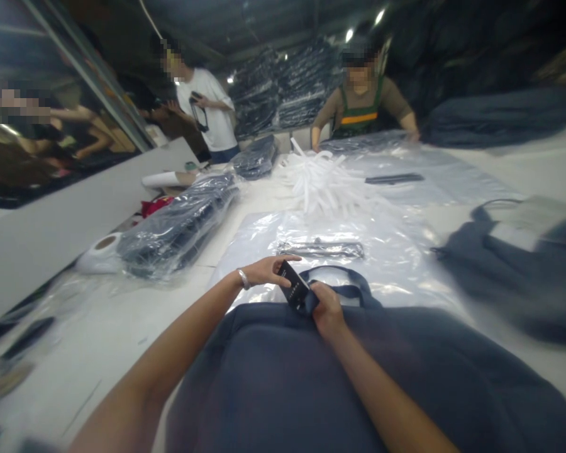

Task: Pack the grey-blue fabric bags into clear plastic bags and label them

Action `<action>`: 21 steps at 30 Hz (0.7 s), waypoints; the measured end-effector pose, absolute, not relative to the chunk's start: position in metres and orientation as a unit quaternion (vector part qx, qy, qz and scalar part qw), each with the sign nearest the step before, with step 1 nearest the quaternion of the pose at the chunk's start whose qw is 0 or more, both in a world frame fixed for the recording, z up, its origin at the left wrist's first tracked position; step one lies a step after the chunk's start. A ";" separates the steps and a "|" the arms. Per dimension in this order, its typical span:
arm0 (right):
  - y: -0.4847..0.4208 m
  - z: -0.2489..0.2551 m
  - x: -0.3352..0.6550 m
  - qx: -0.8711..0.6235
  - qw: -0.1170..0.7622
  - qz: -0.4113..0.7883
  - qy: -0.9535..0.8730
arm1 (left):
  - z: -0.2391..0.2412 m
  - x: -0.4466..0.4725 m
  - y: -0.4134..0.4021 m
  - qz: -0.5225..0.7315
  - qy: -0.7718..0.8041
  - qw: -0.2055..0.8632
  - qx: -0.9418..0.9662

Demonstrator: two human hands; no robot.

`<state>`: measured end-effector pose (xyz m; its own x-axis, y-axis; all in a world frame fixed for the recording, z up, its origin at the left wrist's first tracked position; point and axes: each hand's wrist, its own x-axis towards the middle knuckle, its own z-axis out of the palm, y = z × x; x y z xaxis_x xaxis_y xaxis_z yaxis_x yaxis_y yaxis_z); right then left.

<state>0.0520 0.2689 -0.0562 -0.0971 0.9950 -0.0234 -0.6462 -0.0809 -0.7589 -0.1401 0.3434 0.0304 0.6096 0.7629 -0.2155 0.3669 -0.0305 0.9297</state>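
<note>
My left hand (264,272) and right hand (327,311) each pinch one end of the black hang tag (292,287), grip closed, steadying it over the navy tote bag (283,377).

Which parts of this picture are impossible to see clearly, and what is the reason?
Head view: the print on the black tag is too small and blurred to read.
Head view: the right hand covers the tag's lower end, so its join to the dark blue bag is hidden.
Head view: the bottom edge cuts off the bag's lower part.
Head view: dark things at the left edge are smeared by blur.
</note>
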 end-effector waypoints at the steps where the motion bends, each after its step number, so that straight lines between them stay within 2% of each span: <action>1: 0.270 -0.057 0.051 -0.305 0.615 0.659 -0.308 | 0.038 -0.141 0.335 0.205 0.438 0.524 0.701; 4: 0.272 -0.058 0.049 -0.374 0.642 0.570 -0.350 | 0.058 -0.143 0.298 0.293 0.538 0.311 0.727; 7: 0.270 -0.052 0.052 -0.430 0.642 0.489 -0.405 | 0.062 -0.135 0.246 0.329 0.568 0.119 0.745; 10: 0.261 -0.040 0.060 -0.472 0.604 0.461 -0.447 | 0.047 -0.118 0.197 0.317 0.526 0.016 0.789; 13: 0.248 -0.030 0.070 -0.475 0.545 0.506 -0.471 | 0.031 -0.103 0.164 0.296 0.493 -0.040 0.817; 15: 0.235 -0.030 0.076 -0.478 0.528 0.528 -0.463 | 0.025 -0.096 0.152 0.310 0.515 -0.031 0.799; 17: 0.220 -0.032 0.082 -0.488 0.529 0.534 -0.444 | 0.023 -0.091 0.146 0.354 0.581 0.030 0.732; 19: 0.203 -0.035 0.085 -0.490 0.527 0.547 -0.428 | 0.021 -0.085 0.143 0.423 0.650 0.149 0.613; 21: 0.186 -0.035 0.088 -0.482 0.511 0.566 -0.432 | 0.017 -0.080 0.140 0.484 0.669 0.310 0.471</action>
<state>0.0877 0.1864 -0.0349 -0.0141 0.9945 -0.1036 -0.1616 -0.1045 -0.9813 -0.0797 0.1402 0.0166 -0.3627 0.9310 0.0408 0.3305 0.0876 0.9397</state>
